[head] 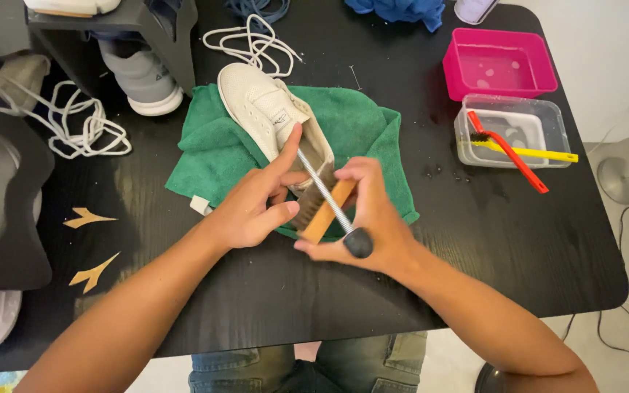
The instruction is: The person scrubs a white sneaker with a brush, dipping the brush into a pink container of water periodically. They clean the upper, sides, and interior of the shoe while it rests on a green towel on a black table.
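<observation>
Shoe (267,109) unlaced on green cloth (358,124); laces (252,44) lie apart. Left hand (252,207) fingers steady the heel, right hand (373,218) grips brush (327,211). Scrubbing looks midway, judging by that.

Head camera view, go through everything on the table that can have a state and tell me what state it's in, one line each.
White shoe: unlaced, lying on the green cloth.
Loose laces: off the shoe, piled on the table.
Wooden brush: held in the right hand.
Left hand: gripping the shoe's heel.
Pink tub: open, holding some water.
Clear tub: open, red and yellow brushes resting across it.
</observation>
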